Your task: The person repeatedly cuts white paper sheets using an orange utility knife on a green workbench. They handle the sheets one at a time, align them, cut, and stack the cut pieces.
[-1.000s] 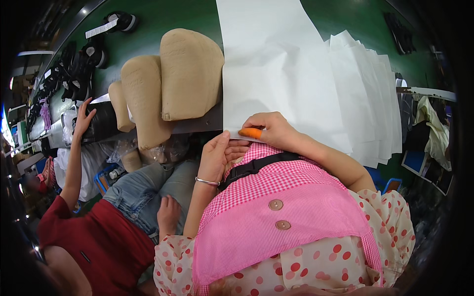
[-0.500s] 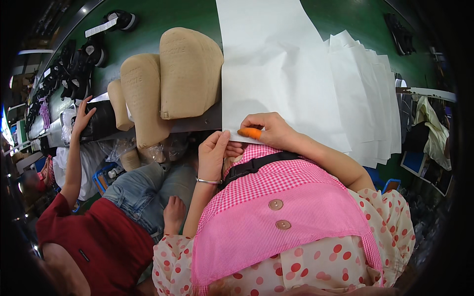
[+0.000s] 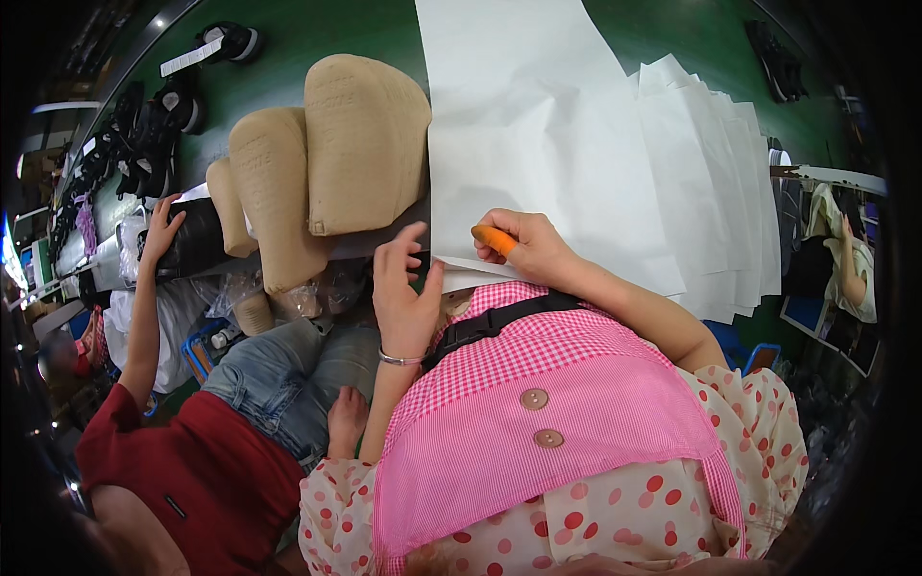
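A large white paper sheet [image 3: 538,144] lies on the green table in front of me, its near edge at my waist with a narrow strip turned up. Over the sheet near that edge is my right hand [image 3: 534,252], fingers curled in, with an orange finger cover [image 3: 495,240] on one digit. Whether anything is pinched inside it is hidden. Just left of the sheet's near corner, my left hand [image 3: 405,302] is raised and open, fingers apart and holding nothing. The left thumb is close to the paper edge.
Tan stuffed forms [image 3: 367,144] stand left of the sheet. More white sheets [image 3: 706,182] fan out at right. A co-worker in a red shirt [image 3: 192,461] sits at left, one hand [image 3: 161,230] on a black item [image 3: 197,238]. Black shoes [image 3: 154,144] line the far left.
My left hand has let go of the paper edge, moved slightly left and up, and opened. My right hand has lifted a little off the edge, fingers still curled.
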`<state>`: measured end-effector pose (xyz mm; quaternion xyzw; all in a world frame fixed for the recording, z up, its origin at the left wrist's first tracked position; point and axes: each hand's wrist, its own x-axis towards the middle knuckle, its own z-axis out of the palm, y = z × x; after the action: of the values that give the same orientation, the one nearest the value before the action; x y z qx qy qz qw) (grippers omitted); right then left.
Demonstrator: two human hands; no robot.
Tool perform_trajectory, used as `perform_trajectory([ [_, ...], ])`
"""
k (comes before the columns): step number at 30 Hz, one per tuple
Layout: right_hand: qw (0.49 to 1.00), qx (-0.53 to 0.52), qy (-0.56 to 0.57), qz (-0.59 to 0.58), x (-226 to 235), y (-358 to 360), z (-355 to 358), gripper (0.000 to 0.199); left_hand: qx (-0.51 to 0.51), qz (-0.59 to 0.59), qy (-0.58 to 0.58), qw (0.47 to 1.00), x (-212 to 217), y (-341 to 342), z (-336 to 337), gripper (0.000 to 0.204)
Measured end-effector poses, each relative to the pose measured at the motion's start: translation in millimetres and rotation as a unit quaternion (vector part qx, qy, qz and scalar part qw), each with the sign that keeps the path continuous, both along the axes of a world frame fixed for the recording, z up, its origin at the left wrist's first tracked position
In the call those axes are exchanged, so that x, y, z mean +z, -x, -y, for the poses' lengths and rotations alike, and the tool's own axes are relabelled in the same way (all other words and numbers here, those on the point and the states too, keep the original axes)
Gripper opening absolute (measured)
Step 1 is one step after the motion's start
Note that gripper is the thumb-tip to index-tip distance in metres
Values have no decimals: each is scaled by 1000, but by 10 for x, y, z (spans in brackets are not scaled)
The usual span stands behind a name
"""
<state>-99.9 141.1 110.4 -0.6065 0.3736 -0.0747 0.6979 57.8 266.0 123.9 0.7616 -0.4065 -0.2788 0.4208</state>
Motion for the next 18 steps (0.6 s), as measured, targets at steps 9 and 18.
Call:
perform_trajectory([
  [9, 999, -13, -47, 0, -29, 3, 3, 16, -132, 7, 52, 990, -71, -213, -10, 24],
  [18, 956, 118, 264, -41, 251, 69, 76, 19, -91, -6, 53, 994, -105, -110, 174, 16],
])
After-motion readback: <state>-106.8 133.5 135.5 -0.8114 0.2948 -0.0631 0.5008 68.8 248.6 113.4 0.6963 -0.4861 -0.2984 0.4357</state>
